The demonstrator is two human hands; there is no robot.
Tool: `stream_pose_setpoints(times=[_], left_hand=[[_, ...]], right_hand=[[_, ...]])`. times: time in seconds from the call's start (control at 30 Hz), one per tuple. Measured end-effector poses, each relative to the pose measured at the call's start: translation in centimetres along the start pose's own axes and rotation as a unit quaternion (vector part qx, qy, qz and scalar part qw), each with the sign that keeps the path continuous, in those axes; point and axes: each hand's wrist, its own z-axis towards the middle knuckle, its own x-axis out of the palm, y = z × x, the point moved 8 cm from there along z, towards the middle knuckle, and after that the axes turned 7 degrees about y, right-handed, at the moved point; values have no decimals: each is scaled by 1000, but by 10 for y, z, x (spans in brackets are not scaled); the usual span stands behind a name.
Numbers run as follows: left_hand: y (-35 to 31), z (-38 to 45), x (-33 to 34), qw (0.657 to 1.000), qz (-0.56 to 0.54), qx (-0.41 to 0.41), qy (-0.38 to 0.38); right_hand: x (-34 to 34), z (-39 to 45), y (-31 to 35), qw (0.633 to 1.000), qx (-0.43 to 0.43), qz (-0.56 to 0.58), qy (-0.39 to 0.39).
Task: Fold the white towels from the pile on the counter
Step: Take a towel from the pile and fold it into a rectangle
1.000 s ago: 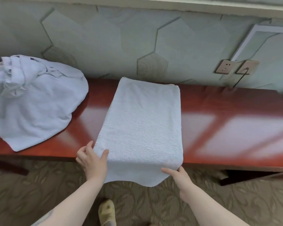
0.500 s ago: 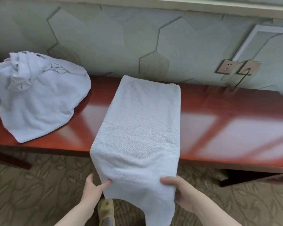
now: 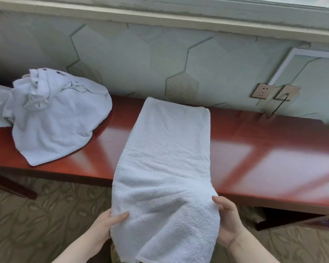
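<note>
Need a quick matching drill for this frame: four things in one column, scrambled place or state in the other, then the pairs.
Things:
1. folded towel
2. towel pile
3. left hand
4. wall sockets

States:
A. heaped at the counter's left end
B. on the wall, cable plugged into one
C. hanging over the counter's front edge
D. gripping the towel's left side

Pairs: 1-C, 2-A, 3-D, 4-B

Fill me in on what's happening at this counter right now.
A person is folding a white towel that lies lengthwise across the red counter, its near end hanging off the front edge. The left hand and right hand grip that end on either side. A crumpled pile of towels waits on the counter's left.
</note>
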Motion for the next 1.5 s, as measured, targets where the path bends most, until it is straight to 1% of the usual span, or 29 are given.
stream_pose_setpoints(times=[0.07, 0.13, 0.27, 0.33, 0.4, 0.5, 0.57, 0.6, 0.67, 0.73, 0.8, 0.83, 0.9, 0.97, 1.03, 1.2, 1.27, 1.33, 1.43, 1.5], left_hand=[[8, -14, -5, 999, 38, -28, 9], [17, -24, -6, 997, 53, -58, 9], [27, -38, 0, 995, 36, -80, 43], [26, -46, -1, 995, 23, -84, 46], [23, -53, -3, 995, 17, -85, 51], [14, -63, -8, 996, 10, -78, 48], [14, -69, -11, 995, -21, -93, 36], [15, -72, -12, 993, -43, -104, 32], [17, -80, -7, 987, -101, -120, 29], [20, -86, -2, 980, -152, -127, 34], [25, -90, 1, 977, -153, -140, 47], [27, -92, -1, 979, -132, -147, 47], [30, -94, -9, 982, -90, -161, 46], [26, -94, -15, 984, -80, -154, 33], [11, -90, -15, 987, -93, -127, 14], [-46, -62, 8, 994, -92, -59, -14], [-69, -44, 15, 993, -99, -44, -35], [-89, -28, 18, 992, -100, -44, -58], [-115, -3, 29, 990, -115, -39, -76], [-129, 15, 37, 988, -127, -25, -81]], right_hand=[[-1, -7, -4, 999, 24, -20, -8], [-4, -12, -13, 996, 61, -56, -28], [-18, -25, -28, 981, 102, -113, -117], [-27, -36, -32, 962, 111, -173, -177], [-32, -46, -30, 936, 103, -251, -226], [-37, -56, -24, 884, 84, -363, -283], [-36, -61, -23, 863, 65, -398, -305], [-34, -63, -23, 862, 53, -393, -315], [-31, -70, -30, 883, 55, -341, -319], [-27, -81, -47, 919, 95, -249, -292], [-27, -94, -65, 938, 128, -188, -262], [-29, -101, -75, 941, 144, -187, -243], [-33, -115, -92, 931, 193, -226, -212], [-38, -127, -97, 921, 210, -251, -210], [-45, -128, -84, 917, 176, -272, -234], [-38, -106, -18, 922, 46, -242, -298], [-30, -92, 16, 923, -19, -228, -310], [-20, -74, 44, 926, -67, -218, -302], [-21, -44, 68, 940, -118, -127, -294], [-25, -26, 77, 943, -138, -75, -293]])
